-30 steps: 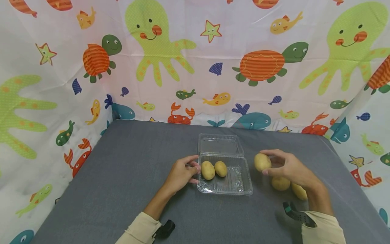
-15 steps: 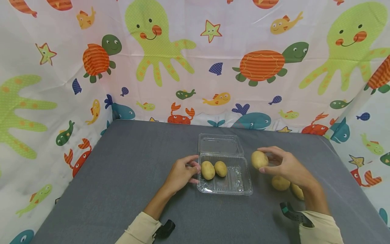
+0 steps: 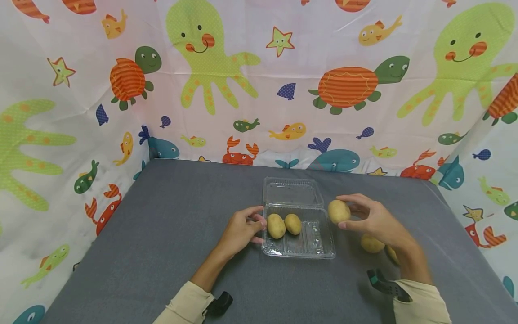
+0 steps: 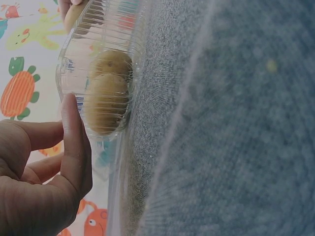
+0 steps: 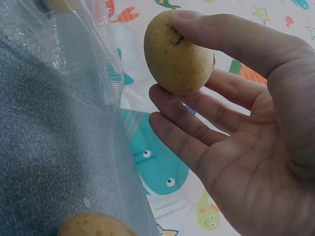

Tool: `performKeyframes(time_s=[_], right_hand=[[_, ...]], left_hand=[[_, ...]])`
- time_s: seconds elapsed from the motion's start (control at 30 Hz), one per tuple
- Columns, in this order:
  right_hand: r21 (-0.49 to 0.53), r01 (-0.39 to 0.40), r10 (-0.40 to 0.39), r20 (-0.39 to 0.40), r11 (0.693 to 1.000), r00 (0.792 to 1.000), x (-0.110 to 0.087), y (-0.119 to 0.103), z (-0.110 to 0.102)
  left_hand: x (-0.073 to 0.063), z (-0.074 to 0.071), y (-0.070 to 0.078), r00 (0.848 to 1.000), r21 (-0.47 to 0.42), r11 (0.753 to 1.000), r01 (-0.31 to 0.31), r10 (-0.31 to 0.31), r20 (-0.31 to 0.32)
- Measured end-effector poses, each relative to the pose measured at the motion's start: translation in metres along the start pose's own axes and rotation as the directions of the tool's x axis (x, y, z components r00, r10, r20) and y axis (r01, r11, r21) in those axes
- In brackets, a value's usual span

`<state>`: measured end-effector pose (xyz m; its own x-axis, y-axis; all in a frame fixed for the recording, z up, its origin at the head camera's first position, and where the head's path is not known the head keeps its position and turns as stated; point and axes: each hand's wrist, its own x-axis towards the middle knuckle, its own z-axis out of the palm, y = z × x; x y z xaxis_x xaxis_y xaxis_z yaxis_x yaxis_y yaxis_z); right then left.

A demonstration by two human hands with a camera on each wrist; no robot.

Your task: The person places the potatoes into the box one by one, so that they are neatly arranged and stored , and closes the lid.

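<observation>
In the head view my right hand point(image 3: 374, 220) pinches a potato point(image 3: 338, 212) between thumb and fingers, held up at the right edge of a clear plastic clamshell container point(image 3: 313, 255). The right wrist view shows the thumb on one side of that potato point(image 5: 177, 59) and fingertips on the other. My left hand point(image 3: 243, 229) is at the container's left side, its fingertips touching the rim; the left wrist view shows a fairly straight finger point(image 4: 74, 128) against the clear wall. Two potatoes, a left one point(image 3: 276, 226) and a right one point(image 3: 293, 224), lie inside the container's left half.
The container's lid point(image 3: 292, 192) lies folded back behind its base. On the grey tabletop point(image 3: 170, 225), one potato point(image 3: 372, 243) sits below my right hand, and another point(image 3: 392, 255) is partly hidden by the right wrist. A curtain point(image 3: 251, 90) printed with sea animals surrounds the table.
My right hand has moved left with its potato, from right of the container to its right edge. The left hand and the two potatoes inside have stayed put.
</observation>
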<state>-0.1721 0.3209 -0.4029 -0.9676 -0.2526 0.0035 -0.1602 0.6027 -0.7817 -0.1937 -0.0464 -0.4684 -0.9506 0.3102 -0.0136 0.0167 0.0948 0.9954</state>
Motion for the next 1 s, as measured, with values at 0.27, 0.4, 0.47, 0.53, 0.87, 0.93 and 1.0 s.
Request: performKeyframes(time_s=[0.27, 0.4, 0.47, 0.53, 0.87, 0.93, 1.0], right_hand=[[0.025, 0.005, -0.006, 0.008, 1.0, 1.0, 0.003, -0.001, 0.007], [0.03, 0.01, -0.01, 0.016, 1.0, 1.0, 0.006, -0.001, 0.01], [0.028, 0.013, -0.014, 0.016, 1.0, 1.0, 0.007, -0.001, 0.012], [0.026, 0.012, -0.013, 0.018, 1.0, 1.0, 0.008, -0.001, 0.014], [0.015, 0.024, -0.024, 0.033, 1.0, 0.999, 0.01, -0.001, 0.021], [0.01, 0.03, -0.03, 0.031, 0.999, 0.999, 0.01, -0.001, 0.022], [-0.007, 0.042, -0.042, 0.025, 0.999, 0.999, 0.011, -0.001, 0.023]], left_hand=[[0.0, 0.0, 0.0, 1.0, -0.002, 1.0, 0.0, 0.0, 0.0], [-0.001, 0.0, 0.0, 1.0, -0.001, 1.0, -0.001, 0.001, -0.001], [-0.001, 0.0, 0.001, 1.0, 0.001, 1.0, -0.002, 0.002, -0.002], [-0.001, 0.0, 0.001, 1.0, 0.001, 1.0, -0.002, 0.002, -0.001], [0.0, 0.0, 0.0, 1.0, 0.003, 1.0, 0.007, -0.007, -0.003], [0.0, 0.0, 0.0, 1.0, 0.006, 1.0, 0.005, -0.005, -0.002], [0.0, 0.0, -0.001, 1.0, 0.006, 1.0, 0.002, -0.002, -0.003]])
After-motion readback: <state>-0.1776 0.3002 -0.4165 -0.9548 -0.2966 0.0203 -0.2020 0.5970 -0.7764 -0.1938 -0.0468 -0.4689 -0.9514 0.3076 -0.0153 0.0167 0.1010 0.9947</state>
